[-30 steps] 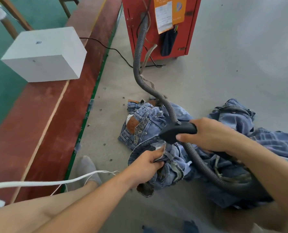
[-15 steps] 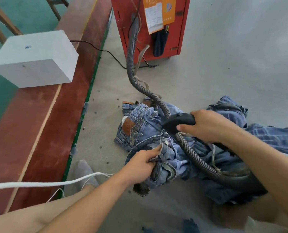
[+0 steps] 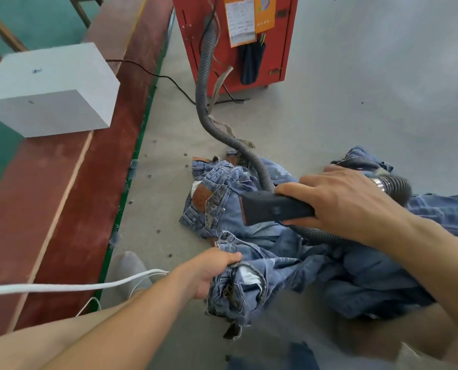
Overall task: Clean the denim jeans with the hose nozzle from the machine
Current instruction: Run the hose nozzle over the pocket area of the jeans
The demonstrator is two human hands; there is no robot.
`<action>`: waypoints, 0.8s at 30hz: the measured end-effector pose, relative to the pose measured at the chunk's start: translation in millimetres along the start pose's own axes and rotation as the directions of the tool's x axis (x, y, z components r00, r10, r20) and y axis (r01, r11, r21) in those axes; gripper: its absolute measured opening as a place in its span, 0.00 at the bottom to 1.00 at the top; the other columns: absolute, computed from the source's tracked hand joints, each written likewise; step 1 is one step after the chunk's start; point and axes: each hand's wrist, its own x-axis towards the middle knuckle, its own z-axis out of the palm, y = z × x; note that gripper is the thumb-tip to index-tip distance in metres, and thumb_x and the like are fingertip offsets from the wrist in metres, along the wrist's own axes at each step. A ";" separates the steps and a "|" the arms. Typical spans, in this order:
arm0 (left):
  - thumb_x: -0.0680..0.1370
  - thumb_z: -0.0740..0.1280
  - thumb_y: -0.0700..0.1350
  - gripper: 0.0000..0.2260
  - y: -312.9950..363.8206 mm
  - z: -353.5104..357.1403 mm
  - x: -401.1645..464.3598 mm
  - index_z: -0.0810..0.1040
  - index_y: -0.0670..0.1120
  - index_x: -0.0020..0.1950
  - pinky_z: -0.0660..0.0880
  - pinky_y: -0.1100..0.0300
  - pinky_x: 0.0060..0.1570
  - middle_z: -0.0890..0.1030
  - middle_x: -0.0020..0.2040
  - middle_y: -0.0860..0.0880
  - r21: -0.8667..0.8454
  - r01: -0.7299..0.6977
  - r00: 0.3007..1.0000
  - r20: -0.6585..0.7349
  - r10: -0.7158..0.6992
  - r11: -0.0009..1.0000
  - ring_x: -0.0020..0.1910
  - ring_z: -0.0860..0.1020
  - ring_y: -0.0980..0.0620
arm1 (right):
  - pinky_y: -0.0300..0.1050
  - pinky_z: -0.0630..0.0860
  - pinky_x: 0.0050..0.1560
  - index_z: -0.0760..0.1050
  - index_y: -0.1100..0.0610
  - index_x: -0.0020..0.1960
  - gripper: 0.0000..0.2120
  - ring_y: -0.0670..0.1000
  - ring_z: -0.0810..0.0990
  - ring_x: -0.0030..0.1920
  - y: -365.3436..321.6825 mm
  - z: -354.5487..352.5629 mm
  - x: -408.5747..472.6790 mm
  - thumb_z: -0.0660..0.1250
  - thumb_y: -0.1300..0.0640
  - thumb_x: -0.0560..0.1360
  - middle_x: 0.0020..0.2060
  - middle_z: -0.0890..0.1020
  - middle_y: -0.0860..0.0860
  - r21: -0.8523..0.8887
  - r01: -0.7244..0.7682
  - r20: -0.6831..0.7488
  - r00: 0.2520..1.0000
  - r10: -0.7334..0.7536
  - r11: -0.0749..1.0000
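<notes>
Denim bunched under my left hand [image 3: 212,271]: fingers were curled into the waistband of the jeans [image 3: 262,265], tips buried in the fabric, so I couldn't see how deep the grip went. My right hand [image 3: 340,201] was wrapped around the black nozzle [image 3: 273,208], thumb along its top edge, other fingers clamped underneath and mostly hidden behind it. The nozzle mouth faced left, above the jeans; I couldn't tell whether it touched the cloth.

The jeans were light blue, crumpled in a heap on the grey concrete floor [image 3: 342,102] in front of me, with a brown leather patch showing near the waistband. Fly and pocket lining were turned out by my left hand. The far legs ran off under my right forearm and out of frame right.

The grey ribbed hose [image 3: 206,84] came down from the red machine [image 3: 236,41], curved over the jeans and passed behind the nozzle; its join to the nozzle was hidden by my hand. The labels on the machine were too blurred to read. A white block [image 3: 49,89] sat on the red platform [image 3: 62,209] at left. A white cable [image 3: 62,287] crossed my left leg.
</notes>
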 end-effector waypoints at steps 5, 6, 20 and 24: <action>0.86 0.62 0.46 0.14 -6.7 -6.4 -2.5 0.77 0.41 0.68 0.78 0.41 0.63 0.85 0.59 0.39 -0.108 -0.149 0.989 0.004 0.150 0.983 0.58 0.84 0.39 | 0.56 0.71 0.50 0.75 0.48 0.68 0.21 0.59 0.80 0.42 12.7 12.4 -5.0 0.71 0.48 0.77 0.43 0.82 0.52 -0.167 -0.007 -0.241 0.970 -0.035 0.986; 0.86 0.63 0.46 0.14 -8.6 -6.9 -3.1 0.78 0.41 0.67 0.78 0.41 0.64 0.85 0.60 0.39 -0.166 -0.178 0.983 0.020 0.183 0.970 0.60 0.84 0.39 | 0.56 0.70 0.51 0.74 0.47 0.68 0.20 0.59 0.80 0.43 17.2 17.8 -6.2 0.71 0.49 0.77 0.44 0.82 0.51 -0.181 -0.066 -0.203 0.979 0.028 0.981; 0.77 0.66 0.27 0.16 -15.4 -6.0 -5.9 0.80 0.37 0.63 0.77 0.44 0.64 0.85 0.59 0.37 -0.033 -0.344 0.938 0.043 0.345 0.938 0.62 0.82 0.37 | 0.51 0.66 0.59 0.70 0.38 0.66 0.16 0.52 0.77 0.57 27.0 87.3 -28.3 0.65 0.42 0.80 0.53 0.77 0.44 -0.134 -0.246 0.349 0.895 0.278 0.960; 0.78 0.65 0.25 0.17 -15.9 -6.0 -7.6 0.80 0.39 0.63 0.77 0.43 0.65 0.85 0.58 0.39 -0.040 -0.360 0.933 0.013 0.360 0.932 0.60 0.83 0.39 | 0.51 0.66 0.60 0.72 0.37 0.64 0.15 0.49 0.76 0.56 14.7 76.0 -14.1 0.68 0.41 0.78 0.50 0.77 0.40 0.062 -0.238 0.255 0.943 0.215 0.969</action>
